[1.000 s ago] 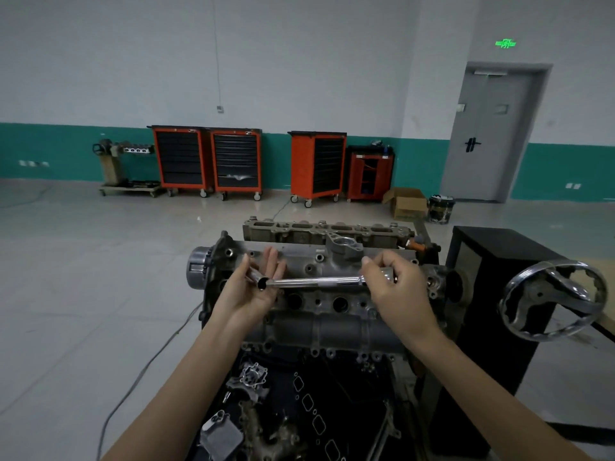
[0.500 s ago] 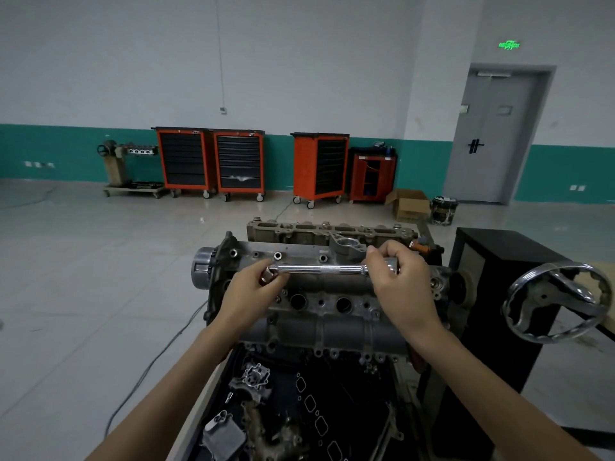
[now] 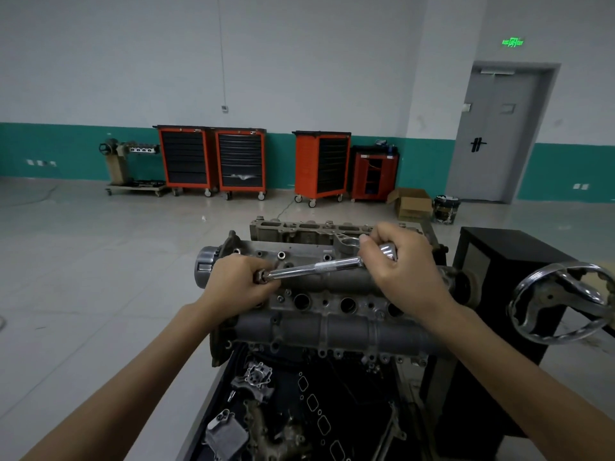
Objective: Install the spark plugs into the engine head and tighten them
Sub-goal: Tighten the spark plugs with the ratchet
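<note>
The grey engine head (image 3: 332, 324) sits on a stand in front of me, with a row of round plug holes (image 3: 347, 304) along its top. A chrome socket wrench (image 3: 316, 268) lies slanted above the head. My left hand (image 3: 238, 284) grips its socket end at the leftmost hole, which the hand covers. My right hand (image 3: 399, 271) holds the handle end, fingers curled round it, slightly higher and farther back. No spark plug shows.
A chrome handwheel (image 3: 562, 304) and a black cabinet (image 3: 499, 271) stand at the right. Loose engine parts and gaskets lie in the black tray (image 3: 286, 410) below the head. Orange tool carts (image 3: 213, 159) line the far wall.
The wrench's socket end has dropped with my left hand onto the head's left side. My left fingers have curled round it, and the right hand has lifted the handle end.
</note>
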`<move>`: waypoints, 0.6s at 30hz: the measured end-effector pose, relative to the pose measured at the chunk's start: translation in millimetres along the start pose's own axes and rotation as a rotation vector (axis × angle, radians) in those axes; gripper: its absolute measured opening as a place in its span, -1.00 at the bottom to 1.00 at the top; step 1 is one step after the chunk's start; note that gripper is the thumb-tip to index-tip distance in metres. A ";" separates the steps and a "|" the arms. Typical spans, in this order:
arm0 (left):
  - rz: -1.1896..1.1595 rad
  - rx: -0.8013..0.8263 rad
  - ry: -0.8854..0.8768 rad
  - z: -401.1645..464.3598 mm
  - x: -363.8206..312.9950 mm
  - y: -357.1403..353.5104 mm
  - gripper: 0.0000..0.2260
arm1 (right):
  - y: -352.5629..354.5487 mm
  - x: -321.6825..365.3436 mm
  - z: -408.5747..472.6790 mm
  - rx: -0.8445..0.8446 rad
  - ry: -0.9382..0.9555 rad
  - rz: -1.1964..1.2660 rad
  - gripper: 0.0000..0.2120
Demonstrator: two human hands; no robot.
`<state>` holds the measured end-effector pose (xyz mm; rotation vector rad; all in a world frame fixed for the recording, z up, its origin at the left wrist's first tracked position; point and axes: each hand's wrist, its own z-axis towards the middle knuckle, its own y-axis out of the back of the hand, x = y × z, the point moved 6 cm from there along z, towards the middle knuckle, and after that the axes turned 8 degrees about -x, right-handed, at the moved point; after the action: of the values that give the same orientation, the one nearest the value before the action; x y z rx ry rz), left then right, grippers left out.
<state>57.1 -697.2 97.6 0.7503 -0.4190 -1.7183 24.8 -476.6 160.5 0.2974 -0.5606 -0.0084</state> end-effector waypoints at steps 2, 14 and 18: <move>-0.063 0.020 0.025 0.4 4.4 0.2 -0.76 | -0.7 4.6 -2.0 -0.012 0.066 0.008 -0.70; -0.032 0.127 -0.029 2.3 11.0 -19.1 -0.66 | -18.7 21.4 -2.6 0.055 0.337 -0.093 -0.77; 0.067 0.169 -0.050 4.9 12.7 -30.7 -0.78 | -47.7 35.6 -4.2 0.081 0.485 -0.321 -0.81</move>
<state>29.8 -701.3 78.6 0.8072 -0.6232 -1.6554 60.7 -524.2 162.3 0.4500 -0.0281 -0.2193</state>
